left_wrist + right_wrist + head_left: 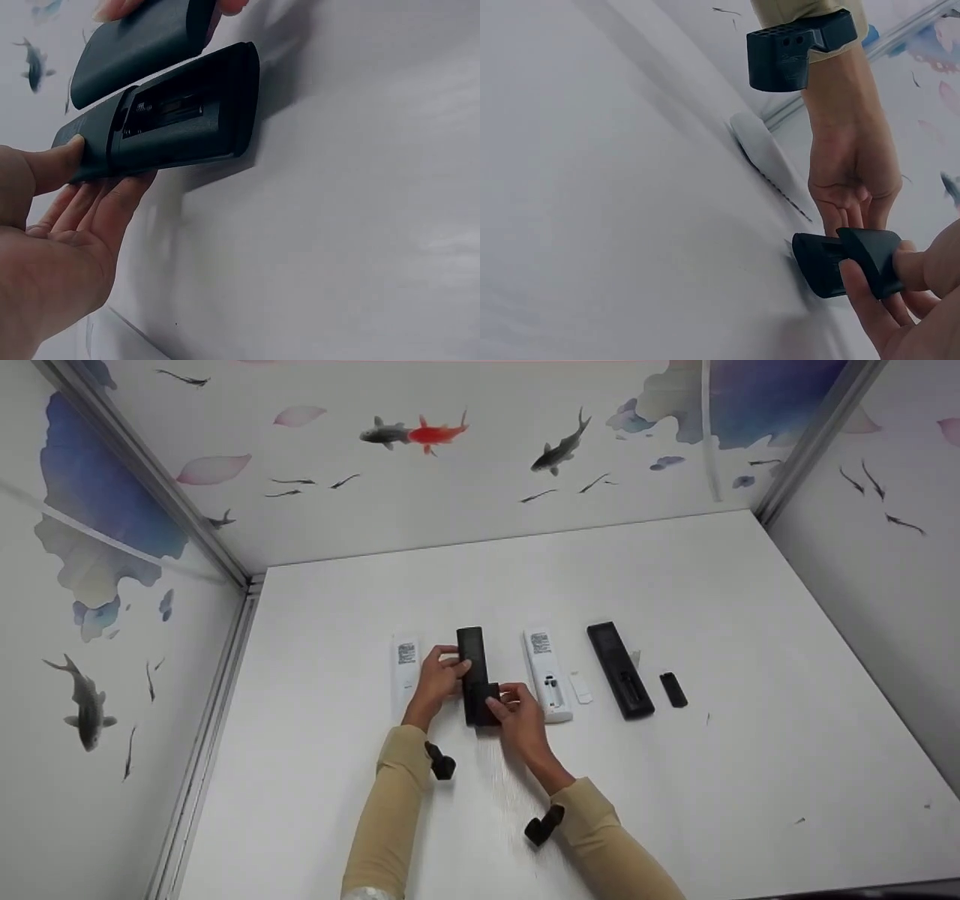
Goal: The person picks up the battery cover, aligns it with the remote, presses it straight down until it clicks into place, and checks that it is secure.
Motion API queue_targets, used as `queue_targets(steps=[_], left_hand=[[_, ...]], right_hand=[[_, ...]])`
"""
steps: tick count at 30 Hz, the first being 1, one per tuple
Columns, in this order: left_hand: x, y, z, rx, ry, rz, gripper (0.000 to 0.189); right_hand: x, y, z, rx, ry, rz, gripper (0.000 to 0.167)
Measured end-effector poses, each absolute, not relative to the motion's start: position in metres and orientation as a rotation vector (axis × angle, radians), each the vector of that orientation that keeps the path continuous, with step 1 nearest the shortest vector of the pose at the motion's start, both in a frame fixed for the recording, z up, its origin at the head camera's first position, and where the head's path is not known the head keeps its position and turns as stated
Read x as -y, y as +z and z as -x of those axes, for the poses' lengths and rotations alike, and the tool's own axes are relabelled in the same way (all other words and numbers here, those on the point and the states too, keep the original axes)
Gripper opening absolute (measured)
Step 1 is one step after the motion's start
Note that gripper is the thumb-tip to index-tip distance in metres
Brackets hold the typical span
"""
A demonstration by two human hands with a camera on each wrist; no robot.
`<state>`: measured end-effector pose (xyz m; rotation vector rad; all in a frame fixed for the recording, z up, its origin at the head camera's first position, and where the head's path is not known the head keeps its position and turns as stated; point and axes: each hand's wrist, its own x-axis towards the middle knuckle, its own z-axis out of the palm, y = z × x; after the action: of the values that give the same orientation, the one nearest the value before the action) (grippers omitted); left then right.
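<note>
My left hand [437,682] grips a black remote control [471,649] by its upper part, thumb on the back and fingers underneath. The back faces up, and the left wrist view shows its uncovered battery compartment [165,111] with metal contacts inside. In my right hand [523,724], a black battery cover [142,56] is pinched between thumb and fingers. The cover stands apart from the remote's back in the left wrist view, beside the compartment. In the right wrist view the cover [874,259] overlaps the remote's lower end [817,270].
To the left a white remote [406,660] lies on the white table [675,570]. Right of my hands lie another white remote [538,649] with its compartment uncovered, a white cover [580,688], a second black remote [615,656] and a black cover [673,690]. Printed walls surround the table.
</note>
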<state>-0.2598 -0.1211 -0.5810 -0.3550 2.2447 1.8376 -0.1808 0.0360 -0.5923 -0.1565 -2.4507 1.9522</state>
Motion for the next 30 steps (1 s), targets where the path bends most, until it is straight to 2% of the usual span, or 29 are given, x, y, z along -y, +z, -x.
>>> queue_targets(steps=[19,30], left_hand=[[0.119,-0.582,0.258,-2.269,1.86,0.334,0.038],[0.12,-0.581,0.256,-2.293,1.836,0.306,0.039]], right_hand=[[-0.028,-0.602,0.184,2.424,2.144,0.265,0.032],[-0.03,-0.598,0.191,2.488,2.101,0.278,0.039]])
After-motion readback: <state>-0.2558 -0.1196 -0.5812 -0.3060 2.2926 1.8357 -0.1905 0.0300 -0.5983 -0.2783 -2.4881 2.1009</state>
